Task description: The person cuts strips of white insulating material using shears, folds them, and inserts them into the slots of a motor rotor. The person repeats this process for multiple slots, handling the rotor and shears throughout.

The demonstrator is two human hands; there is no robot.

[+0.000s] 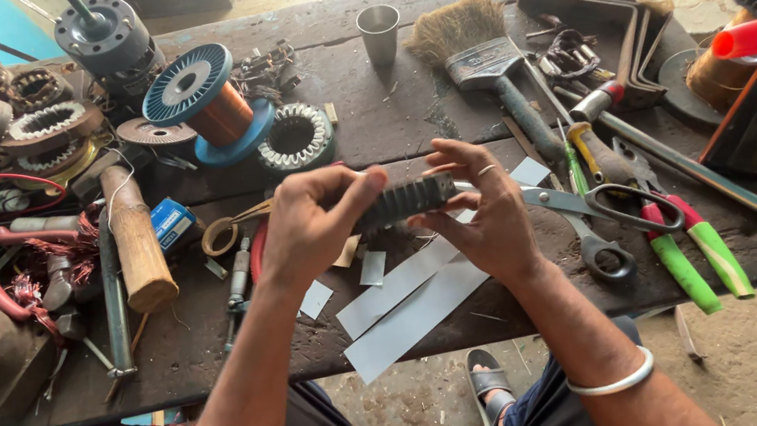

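Left hand [308, 226] grips the left end of a dark ribbed cylinder [405, 201], fingers clenched round it; cylinder held level above the surface [354, 55], over grey paper strips [410, 301] near the front edge. Right hand [491, 220] grasps the right end, fingers curled. Scissors [600, 203] lie just right; crowded tools both sides, bare wood behind.
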